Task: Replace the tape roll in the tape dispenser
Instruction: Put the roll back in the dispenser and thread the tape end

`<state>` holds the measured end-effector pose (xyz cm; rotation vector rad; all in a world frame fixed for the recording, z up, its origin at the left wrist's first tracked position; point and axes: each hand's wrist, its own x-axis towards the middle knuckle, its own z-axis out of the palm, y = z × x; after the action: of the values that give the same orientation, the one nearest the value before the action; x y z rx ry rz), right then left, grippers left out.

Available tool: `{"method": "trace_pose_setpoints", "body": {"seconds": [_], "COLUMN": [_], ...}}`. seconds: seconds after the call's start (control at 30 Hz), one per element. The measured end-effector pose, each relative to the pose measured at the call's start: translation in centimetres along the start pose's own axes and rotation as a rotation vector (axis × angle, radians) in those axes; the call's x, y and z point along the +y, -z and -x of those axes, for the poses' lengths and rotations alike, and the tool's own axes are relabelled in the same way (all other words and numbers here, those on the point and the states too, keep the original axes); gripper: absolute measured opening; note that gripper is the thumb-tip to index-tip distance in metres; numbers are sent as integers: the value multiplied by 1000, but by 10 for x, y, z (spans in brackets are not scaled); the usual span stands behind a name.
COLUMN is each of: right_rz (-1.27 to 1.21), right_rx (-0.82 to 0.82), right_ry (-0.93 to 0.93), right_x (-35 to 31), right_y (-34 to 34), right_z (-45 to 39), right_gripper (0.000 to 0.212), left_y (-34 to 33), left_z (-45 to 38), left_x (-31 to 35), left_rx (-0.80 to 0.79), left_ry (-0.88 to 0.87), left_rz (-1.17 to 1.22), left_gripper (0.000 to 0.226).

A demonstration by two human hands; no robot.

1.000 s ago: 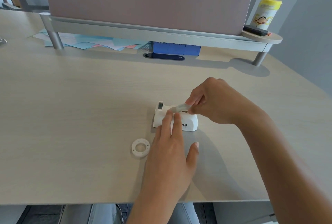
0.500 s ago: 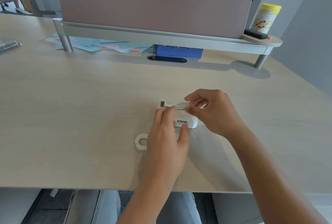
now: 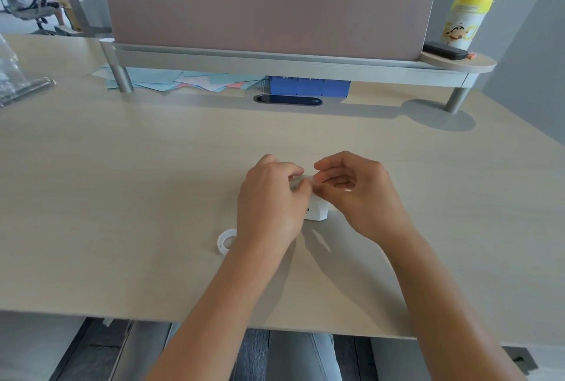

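- The white tape dispenser (image 3: 316, 212) stands on the pale wooden table (image 3: 153, 181), mostly hidden; only its near right corner shows between the two wrists
- The left hand (image 3: 269, 200) lies over the dispenser's left part, fingers curled, thumb and forefinger pinched together on a pale, blurred bit of tape (image 3: 301, 181) above the dispenser
- The right hand (image 3: 357, 191) sits just to the right of the dispenser and partly over it, fingers bent, its fingertips (image 3: 319, 177) meeting those of the left hand at the same pale bit; whether it truly grips it, I cannot tell
- A white ring-shaped tape core (image 3: 225, 242) lies flat on the table, to the left of the left wrist and partly hidden behind it, near the dispenser
- Farther back a grey shelf (image 3: 275, 64) with a pink screen (image 3: 266, 7) stands across the table; a yellow-lidded canister (image 3: 466, 21) stands at its right end
- Coloured papers (image 3: 183, 80) and a blue box (image 3: 308, 87) lie under the shelf
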<state>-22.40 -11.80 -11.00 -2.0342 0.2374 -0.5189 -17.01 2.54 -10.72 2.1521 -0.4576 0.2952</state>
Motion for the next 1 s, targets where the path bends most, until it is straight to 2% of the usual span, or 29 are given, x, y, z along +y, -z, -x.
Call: {"method": "trace_pose_setpoints", "body": {"seconds": [0.43, 0.77, 1.0], "right_rz": [-47, -74, -8], "right_rx": [-35, -32, 14], "right_ry": [34, 0, 23], "right_x": [8, 11, 5], "right_y": [6, 3, -3], "right_z": [7, 4, 4], "right_gripper": [29, 31, 28], "left_y": [-3, -4, -1], "left_z": [0, -3, -4], "left_x": [13, 24, 28], "left_rx": [81, 53, 24], "left_ry": [34, 67, 71], "left_rz": [-74, -152, -179], "left_gripper": [14, 19, 19]}}
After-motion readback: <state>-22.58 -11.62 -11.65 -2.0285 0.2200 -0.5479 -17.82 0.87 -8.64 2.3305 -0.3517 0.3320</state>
